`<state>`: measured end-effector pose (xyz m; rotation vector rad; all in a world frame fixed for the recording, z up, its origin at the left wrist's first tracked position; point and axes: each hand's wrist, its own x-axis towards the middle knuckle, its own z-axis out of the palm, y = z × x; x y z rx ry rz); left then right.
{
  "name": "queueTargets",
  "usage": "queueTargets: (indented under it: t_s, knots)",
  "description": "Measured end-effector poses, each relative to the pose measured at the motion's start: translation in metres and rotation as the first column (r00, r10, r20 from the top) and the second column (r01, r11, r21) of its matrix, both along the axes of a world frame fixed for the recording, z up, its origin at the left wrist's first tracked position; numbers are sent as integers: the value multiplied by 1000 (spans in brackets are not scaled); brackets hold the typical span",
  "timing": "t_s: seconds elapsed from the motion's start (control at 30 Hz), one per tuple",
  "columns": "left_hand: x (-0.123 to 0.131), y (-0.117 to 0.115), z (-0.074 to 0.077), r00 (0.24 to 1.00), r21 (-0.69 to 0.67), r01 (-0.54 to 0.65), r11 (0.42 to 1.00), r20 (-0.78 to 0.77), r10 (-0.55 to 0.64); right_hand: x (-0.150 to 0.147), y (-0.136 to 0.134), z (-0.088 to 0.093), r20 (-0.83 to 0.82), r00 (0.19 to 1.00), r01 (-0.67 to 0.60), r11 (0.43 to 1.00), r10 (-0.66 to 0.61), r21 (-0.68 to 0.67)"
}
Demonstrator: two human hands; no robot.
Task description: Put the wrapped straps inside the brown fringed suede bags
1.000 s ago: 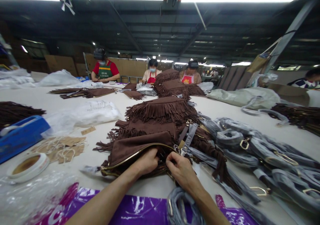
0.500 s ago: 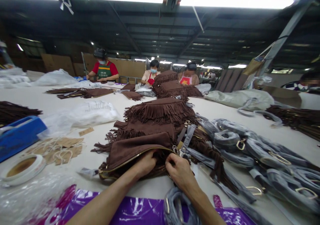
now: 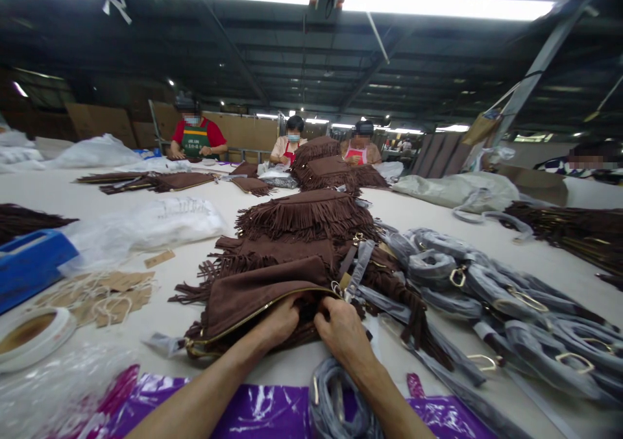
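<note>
A brown fringed bag (image 3: 267,288) lies on the table before me with its gold zipper pulled open. My left hand (image 3: 281,321) reaches into the opening, and its fingers are hidden inside. At the right end of the opening, my right hand (image 3: 341,328) has its fingers curled closed on the bag's edge. Close to that hand are a gold ring and a plastic-wrapped strap end (image 3: 361,267). A coiled, wrapped strap (image 3: 341,400) lies below my wrists on a purple plastic sheet (image 3: 263,410).
More fringed bags (image 3: 306,212) are piled behind. Wrapped straps (image 3: 487,302) with gold clasps spread over the right side. At left are paper tags (image 3: 111,296), a tape roll (image 3: 63,325), a blue holder (image 3: 34,267) and clear plastic (image 3: 160,225). Several co-workers sit across the table.
The whole view has shifted slightly, so things appear a little further left. Both hands stay at the bag's opening in nearly the same pose.
</note>
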<state>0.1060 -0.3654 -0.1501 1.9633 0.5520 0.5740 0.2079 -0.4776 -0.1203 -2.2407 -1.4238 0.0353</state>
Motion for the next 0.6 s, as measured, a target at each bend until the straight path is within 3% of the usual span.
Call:
queueTargets:
  t_s: [0.4,0.6]
  knots:
    - [3,-4,2,998,-22,-52,998,44,53,5,2,-8,6,995,-100,995,100,25]
    - [-5,-10,12,985,44,-152,987,86,148,3,-21,1,37,975,-222,967,219,126]
